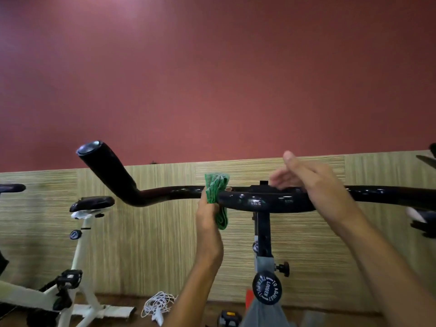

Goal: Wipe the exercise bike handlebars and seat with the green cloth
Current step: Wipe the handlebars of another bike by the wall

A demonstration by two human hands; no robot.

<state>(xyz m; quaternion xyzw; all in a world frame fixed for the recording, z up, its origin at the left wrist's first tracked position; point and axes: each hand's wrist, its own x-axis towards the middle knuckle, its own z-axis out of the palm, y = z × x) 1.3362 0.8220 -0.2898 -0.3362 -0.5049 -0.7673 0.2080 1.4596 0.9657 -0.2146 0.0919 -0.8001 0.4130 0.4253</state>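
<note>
The black handlebar (pixel 259 199) of the exercise bike runs across the middle of the head view, with its left end (pixel 106 166) bent upward. My left hand (pixel 208 215) grips a folded green cloth (pixel 215 190) wrapped against the bar just left of the stem. My right hand (pixel 304 178) hovers above the bar right of the stem, fingers spread and pointing left, holding nothing. The bike's seat is out of view.
The bike's stem (pixel 263 232) drops to a round adjustment knob (pixel 266 287). A second white exercise bike (pixel 80 256) with a black seat (pixel 93 202) stands at the left. White cord (pixel 158 305) lies coiled on the floor. A striped wall panel is close behind.
</note>
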